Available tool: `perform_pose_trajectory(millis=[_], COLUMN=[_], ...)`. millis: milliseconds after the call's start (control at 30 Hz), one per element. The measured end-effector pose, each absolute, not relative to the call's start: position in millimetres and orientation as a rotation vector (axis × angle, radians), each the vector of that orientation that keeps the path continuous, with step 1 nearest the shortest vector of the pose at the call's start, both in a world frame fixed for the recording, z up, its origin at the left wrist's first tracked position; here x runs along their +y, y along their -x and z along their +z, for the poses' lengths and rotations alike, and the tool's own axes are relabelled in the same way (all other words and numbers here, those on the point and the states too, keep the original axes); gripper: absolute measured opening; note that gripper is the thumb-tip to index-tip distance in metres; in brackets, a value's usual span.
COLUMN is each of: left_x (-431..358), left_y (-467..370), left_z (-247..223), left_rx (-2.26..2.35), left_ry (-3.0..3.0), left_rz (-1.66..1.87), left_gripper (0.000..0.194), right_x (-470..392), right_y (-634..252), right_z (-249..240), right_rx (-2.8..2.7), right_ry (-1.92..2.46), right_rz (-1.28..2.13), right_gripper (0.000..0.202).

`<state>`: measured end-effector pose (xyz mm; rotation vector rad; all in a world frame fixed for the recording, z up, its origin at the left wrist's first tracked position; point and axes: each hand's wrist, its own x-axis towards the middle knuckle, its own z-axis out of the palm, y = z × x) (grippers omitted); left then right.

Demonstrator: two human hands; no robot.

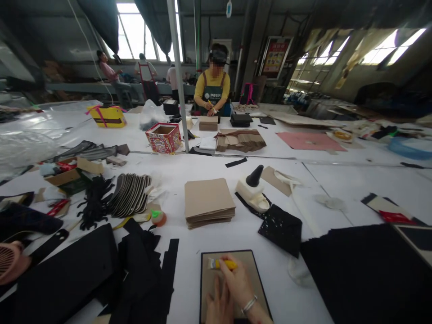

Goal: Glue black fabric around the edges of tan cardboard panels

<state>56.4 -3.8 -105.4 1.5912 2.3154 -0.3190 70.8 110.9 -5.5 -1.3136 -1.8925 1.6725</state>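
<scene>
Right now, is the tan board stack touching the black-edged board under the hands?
Apart: the head view shows a strip of white table between the tan board stack and the black-edged board.

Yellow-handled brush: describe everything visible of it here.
The brush has a yellow handle, a greyish, metal-looking band and pale bristles. The right hand grips the handle, fingers covering part of it. It is held crosswise above the upper part of the black-edged beige board, bristles pointing left. Whether they touch the board is unclear.
</scene>
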Motion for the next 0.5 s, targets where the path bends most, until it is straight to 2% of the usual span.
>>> perform_pose_trajectory(millis=[100,267,500], left_x=[-6.2,-6.2,0.1], left_y=[-52.9,-48.4,-41.2], left_z=[-98.5,-88.6,-71.9], left_rx=[2.278,2.291,2.135], left_ry=[-1.520,-1.540,-1.421], left_rz=[-0.188,-0.219,-0.163], left_gripper=[0.057,0.059,0.058], right_x=[122.3,155.0,180.2], right_y=[-81.0,-127.3,-170.3], right_z=[-17.4,-31.9,-19.4], right_rx=[-1.953,-1.901,-2.011], right_ry=[1.384,1.510,1.627], right_rz=[1.547,1.460,1.276], right_gripper=[0.039,0.043,0.044])
